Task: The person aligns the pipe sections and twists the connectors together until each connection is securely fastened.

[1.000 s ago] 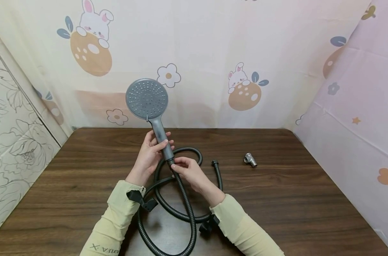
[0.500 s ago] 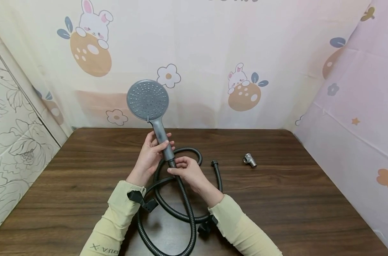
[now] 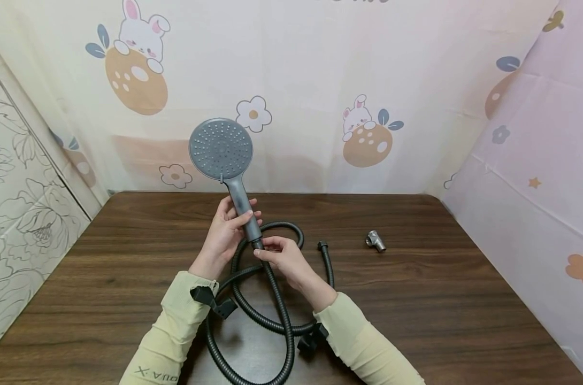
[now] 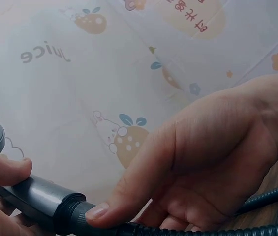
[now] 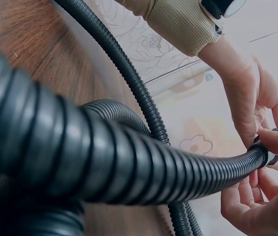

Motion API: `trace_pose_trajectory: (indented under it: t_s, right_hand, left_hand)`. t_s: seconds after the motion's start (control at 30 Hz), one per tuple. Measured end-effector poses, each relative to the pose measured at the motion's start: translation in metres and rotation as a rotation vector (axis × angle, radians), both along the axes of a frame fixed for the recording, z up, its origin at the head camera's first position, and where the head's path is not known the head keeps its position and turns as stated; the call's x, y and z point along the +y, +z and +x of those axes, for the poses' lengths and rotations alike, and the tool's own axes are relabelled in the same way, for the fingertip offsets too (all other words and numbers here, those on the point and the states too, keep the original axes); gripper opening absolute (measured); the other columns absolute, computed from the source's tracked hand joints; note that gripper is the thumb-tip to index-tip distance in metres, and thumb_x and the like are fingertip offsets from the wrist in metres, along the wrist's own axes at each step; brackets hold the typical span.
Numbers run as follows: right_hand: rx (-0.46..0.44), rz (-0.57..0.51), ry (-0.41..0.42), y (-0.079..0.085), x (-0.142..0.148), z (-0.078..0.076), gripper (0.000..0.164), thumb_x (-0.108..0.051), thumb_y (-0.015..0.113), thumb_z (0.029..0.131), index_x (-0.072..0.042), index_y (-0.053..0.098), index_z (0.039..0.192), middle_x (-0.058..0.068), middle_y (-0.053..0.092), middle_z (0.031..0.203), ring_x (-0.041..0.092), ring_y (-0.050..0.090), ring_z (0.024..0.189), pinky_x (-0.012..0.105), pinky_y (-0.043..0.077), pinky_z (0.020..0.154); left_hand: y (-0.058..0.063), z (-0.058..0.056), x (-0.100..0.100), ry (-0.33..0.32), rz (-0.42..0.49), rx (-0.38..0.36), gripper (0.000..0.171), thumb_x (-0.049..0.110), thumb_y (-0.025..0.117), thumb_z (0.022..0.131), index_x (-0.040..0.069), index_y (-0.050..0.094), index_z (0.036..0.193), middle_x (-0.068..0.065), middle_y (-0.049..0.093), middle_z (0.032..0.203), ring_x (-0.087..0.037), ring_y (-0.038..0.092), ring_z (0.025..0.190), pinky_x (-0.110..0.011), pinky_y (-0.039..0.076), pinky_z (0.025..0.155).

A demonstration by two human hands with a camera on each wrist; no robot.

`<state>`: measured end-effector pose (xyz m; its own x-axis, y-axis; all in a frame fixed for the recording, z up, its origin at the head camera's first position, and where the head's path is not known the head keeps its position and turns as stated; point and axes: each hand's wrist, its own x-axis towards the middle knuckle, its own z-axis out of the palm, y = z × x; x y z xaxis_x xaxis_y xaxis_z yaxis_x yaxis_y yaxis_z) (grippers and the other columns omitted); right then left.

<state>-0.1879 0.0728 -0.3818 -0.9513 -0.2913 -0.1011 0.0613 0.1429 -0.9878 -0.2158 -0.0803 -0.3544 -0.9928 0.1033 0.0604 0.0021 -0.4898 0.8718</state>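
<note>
A grey shower head (image 3: 221,149) is held up by its handle in my left hand (image 3: 221,232), its round nozzle face toward me. At the handle's lower end, my right hand (image 3: 289,259) pinches the collar of the black ribbed hose (image 3: 283,310) between thumb and fingers. In the left wrist view, the right thumb lies on the knurled collar (image 4: 81,216) right against the handle (image 4: 45,196). How far the collar's thread sits inside the handle is hidden. The hose hangs from there and loops over the table.
The hose's other end, with a black nut (image 3: 322,245), lies right of the hands. A small chrome angled fitting (image 3: 375,241) rests farther right on the brown wooden table (image 3: 440,299). Printed curtains (image 3: 301,64) stand behind and at the sides.
My right thumb has slid off and back onto the hose collar, the fingers shifting slightly around it. The left hand and shower head stay almost still.
</note>
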Motion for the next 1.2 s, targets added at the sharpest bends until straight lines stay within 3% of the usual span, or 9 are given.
trace_pose_trajectory:
  t_s: [0.27,0.53,0.83,1.07,1.2]
  right_hand:
    - [-0.008,-0.038,-0.007,0.002,0.0,0.001,0.032,-0.013,0.061,0.085,0.003,0.055,0.112,0.007,0.06,0.094,0.011,0.054,0.08,0.024,0.045,0.066]
    - [-0.008,-0.045,0.012,0.002,0.0,0.001,0.033,-0.013,0.058,0.088,0.004,0.053,0.116,0.01,0.061,0.098,0.009,0.056,0.081,0.027,0.048,0.072]
    - [0.004,-0.05,0.037,0.002,0.001,0.001,0.035,-0.014,0.061,0.085,0.002,0.053,0.116,0.011,0.061,0.099,0.01,0.056,0.083,0.025,0.047,0.073]
    - [0.01,-0.068,0.063,-0.003,0.001,-0.001,0.043,-0.007,0.067,0.08,0.001,0.047,0.117,0.018,0.059,0.107,0.013,0.058,0.083,0.026,0.048,0.074]
    - [0.0,-0.051,0.05,0.011,0.001,0.007,0.039,-0.005,0.065,0.081,0.003,0.048,0.115,0.019,0.059,0.105,0.012,0.056,0.081,0.026,0.048,0.072]
  left_hand:
    - [0.001,-0.001,0.0,0.007,0.016,0.008,0.053,-0.006,0.047,0.09,0.016,0.026,0.134,-0.014,0.047,0.129,-0.016,0.063,0.09,-0.051,0.036,0.099]
    - [0.001,-0.001,-0.001,0.011,0.023,0.0,0.052,-0.006,0.047,0.09,0.017,0.027,0.133,-0.006,0.053,0.119,-0.016,0.063,0.09,-0.052,0.034,0.1]
    - [0.001,-0.001,-0.001,0.009,0.021,-0.009,0.054,-0.005,0.047,0.091,0.016,0.025,0.136,-0.007,0.052,0.12,-0.015,0.063,0.092,-0.052,0.033,0.101]
    - [0.0,-0.001,-0.001,0.007,0.003,-0.005,0.055,-0.004,0.048,0.091,0.016,0.024,0.137,-0.009,0.051,0.124,-0.015,0.063,0.092,-0.045,0.042,0.096]
    - [0.0,-0.001,0.0,0.007,0.002,-0.003,0.055,-0.004,0.048,0.091,0.016,0.025,0.136,-0.007,0.053,0.121,-0.015,0.063,0.092,-0.041,0.046,0.092]
